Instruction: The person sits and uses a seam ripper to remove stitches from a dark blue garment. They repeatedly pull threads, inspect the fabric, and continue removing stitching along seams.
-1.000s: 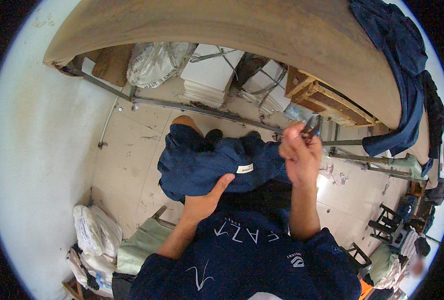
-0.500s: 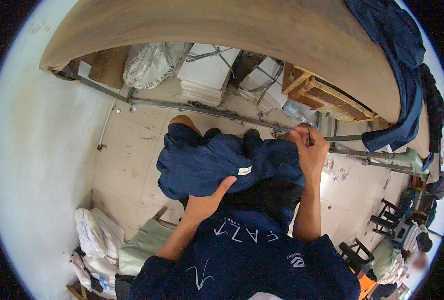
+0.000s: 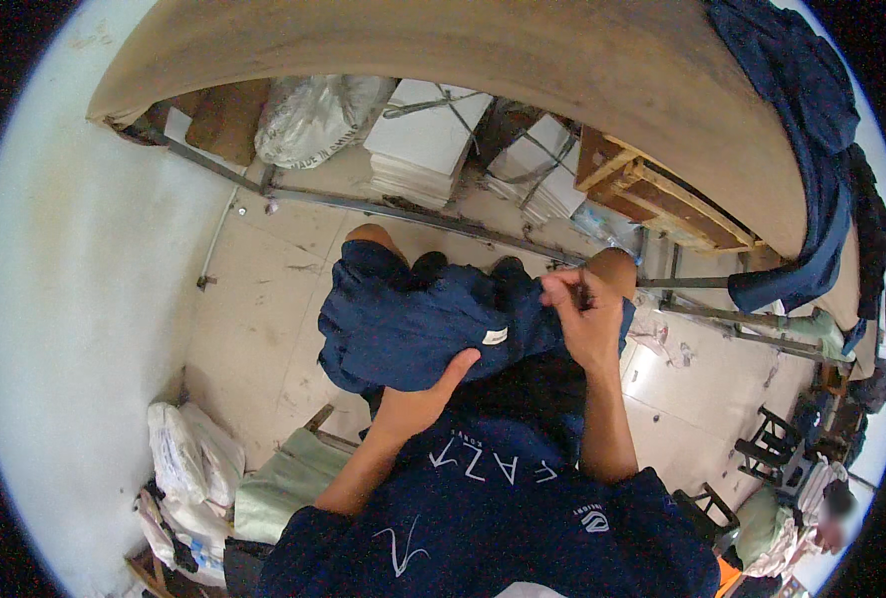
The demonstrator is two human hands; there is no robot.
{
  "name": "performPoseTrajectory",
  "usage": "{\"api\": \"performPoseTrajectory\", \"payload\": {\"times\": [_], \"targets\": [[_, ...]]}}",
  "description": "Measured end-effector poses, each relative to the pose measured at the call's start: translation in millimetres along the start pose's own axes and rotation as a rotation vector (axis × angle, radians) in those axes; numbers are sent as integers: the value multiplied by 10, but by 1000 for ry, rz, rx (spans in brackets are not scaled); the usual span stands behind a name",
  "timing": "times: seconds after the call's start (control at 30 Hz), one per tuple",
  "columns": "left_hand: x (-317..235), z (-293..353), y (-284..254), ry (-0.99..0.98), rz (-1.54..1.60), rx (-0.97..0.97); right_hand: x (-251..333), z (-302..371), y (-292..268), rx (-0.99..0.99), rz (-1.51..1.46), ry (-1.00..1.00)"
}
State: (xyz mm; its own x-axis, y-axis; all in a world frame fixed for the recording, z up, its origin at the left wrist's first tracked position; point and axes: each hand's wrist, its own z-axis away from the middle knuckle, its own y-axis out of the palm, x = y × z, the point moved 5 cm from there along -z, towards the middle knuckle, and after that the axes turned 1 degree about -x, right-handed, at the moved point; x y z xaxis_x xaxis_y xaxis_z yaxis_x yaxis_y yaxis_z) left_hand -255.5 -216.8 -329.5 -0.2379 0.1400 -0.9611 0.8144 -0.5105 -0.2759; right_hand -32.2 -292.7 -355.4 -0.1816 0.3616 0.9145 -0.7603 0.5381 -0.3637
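Note:
A navy cloth garment [image 3: 403, 324] with a small white label [image 3: 495, 337] lies bunched across my lap. My left hand [image 3: 428, 394] is closed on its near edge, thumb on top near the label and the other fingers hidden beneath the cloth. Above the garment's right part is my right hand [image 3: 587, 319], its fingers curled around a small dark tool [image 3: 582, 296] whose kind I cannot make out. Thumb and forefinger come together at the cloth; whether they pinch a thread or the fabric is too small to tell.
Ahead stands a brown cloth-covered table [image 3: 443, 45], navy garments [image 3: 812, 149] hanging off its right end. Under it are a plastic sack [image 3: 323, 125], tied white stacks [image 3: 418, 149] and a wooden frame [image 3: 662, 199]. White bags [image 3: 188, 458] sit at left, black stools [image 3: 770, 446] at right.
My right hand has moved left, from the garment's right end to over the cloth, uncovering my right knee. The left hand keeps its grip.

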Motion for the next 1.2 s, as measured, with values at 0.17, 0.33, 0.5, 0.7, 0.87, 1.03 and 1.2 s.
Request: {"api": "performPoseTrajectory", "payload": {"times": [0.17, 0.33, 0.5, 0.7, 0.87, 1.03, 1.2], "targets": [[310, -15, -178, -282, 864, -18, 186, 7, 314, 340, 56, -600], [358, -203, -421, -329, 1415, -27, 28, 55, 456, 513, 225, -370], [553, -244, -566, -276, 1547, -91, 99, 7, 196, 349, 312, -253], [848, -331, -684, -302, 1722, -113, 76, -38, -149, 387, 350, -288], [919, -386, -618, -266, 1647, -64, -7, -34, -276, 366, 262, -103], [667, -393, -381, -235, 1658, 1, 74, 31, -302, 345, 287, -177], [585, -370, -169, -293, 1601, -39, 83, 43, -314, 245, 297, -321]]}}
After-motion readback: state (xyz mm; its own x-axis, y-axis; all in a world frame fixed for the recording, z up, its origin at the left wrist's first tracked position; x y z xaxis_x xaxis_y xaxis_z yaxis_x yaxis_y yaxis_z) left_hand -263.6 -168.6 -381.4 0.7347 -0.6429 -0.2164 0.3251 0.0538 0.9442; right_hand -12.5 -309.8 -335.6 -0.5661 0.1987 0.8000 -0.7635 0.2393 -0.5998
